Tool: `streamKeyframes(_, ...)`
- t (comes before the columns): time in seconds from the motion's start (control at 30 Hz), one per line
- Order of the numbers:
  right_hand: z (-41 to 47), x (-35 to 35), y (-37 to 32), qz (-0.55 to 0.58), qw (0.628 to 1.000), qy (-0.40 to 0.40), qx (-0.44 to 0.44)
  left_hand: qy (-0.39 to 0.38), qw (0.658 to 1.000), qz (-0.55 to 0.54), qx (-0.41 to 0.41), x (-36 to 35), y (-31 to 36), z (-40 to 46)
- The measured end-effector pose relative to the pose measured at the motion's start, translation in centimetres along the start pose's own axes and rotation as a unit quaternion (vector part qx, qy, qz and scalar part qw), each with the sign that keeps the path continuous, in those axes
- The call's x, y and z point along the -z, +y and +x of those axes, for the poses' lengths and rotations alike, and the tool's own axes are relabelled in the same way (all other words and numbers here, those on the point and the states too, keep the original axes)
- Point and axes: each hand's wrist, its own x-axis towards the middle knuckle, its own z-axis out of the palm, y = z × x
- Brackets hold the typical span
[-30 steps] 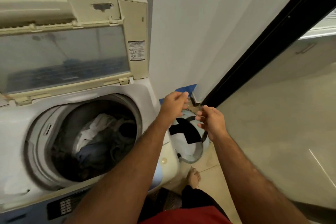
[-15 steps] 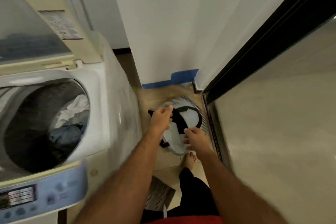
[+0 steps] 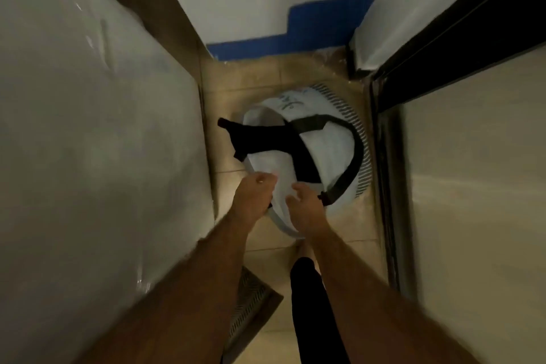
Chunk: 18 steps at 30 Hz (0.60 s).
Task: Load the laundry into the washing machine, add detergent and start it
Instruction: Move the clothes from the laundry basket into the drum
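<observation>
A white laundry basket (image 3: 362, 139) with a striped rim and a dark handle stands on the tiled floor below me. Inside it lies a white garment (image 3: 331, 151), and a black garment (image 3: 266, 139) hangs across it and over its left rim. My left hand (image 3: 254, 198) grips the white cloth at the basket's near edge. My right hand (image 3: 307, 210) is beside it, fingers curled on the same cloth. The white side wall of the washing machine (image 3: 103, 127) fills the left; its drum is out of view.
The basket sits in a narrow gap between the machine and a dark-framed glass door (image 3: 472, 156) on the right. Blue tape (image 3: 295, 38) runs along the foot of the white wall behind. A striped mat (image 3: 251, 304) and my leg (image 3: 310, 298) are below.
My view has swung from the open drum down to the floor. Both hands have dropped from above the basket to its near edge and taken hold of the white cloth.
</observation>
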Motion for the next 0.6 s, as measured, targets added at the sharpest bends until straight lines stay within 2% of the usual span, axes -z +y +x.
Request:
streamKeyframes(0.07,5.4,-2.3,2.3,-0.02,1.0,0.004,0.007,0.0,1.0,-0.014,0.002,-1.4,-2.6,5.3)
streamKeyframes(0.23,16.0,-4.2,5.9,-0.095,0.989,0.105,0.031,-0.002,0.999,-0.047,-0.019,-4.4,-8.1,13.4)
streamKeyframes(0.37,22.3,-0.9,8.0,-0.224,0.973,0.06,0.002,-0.001,0.996,-0.083,-0.018,-5.7,-11.5,17.0)
streamKeyframes(0.43,24.4,1.5,9.0,-0.222,0.975,0.02,0.004,0.003,0.996,-0.093,-0.012,-6.1,-12.2,17.9)
streamKeyframes(0.5,25.2,3.8,9.3,-0.234,0.971,0.04,0.033,-0.003,0.994,-0.109,-0.016,-6.5,-12.2,18.1)
streamKeyframes(0.6,24.8,7.0,7.7,-0.285,0.945,0.11,0.117,-0.017,0.991,-0.129,-0.02,-7.1,-10.8,17.4)
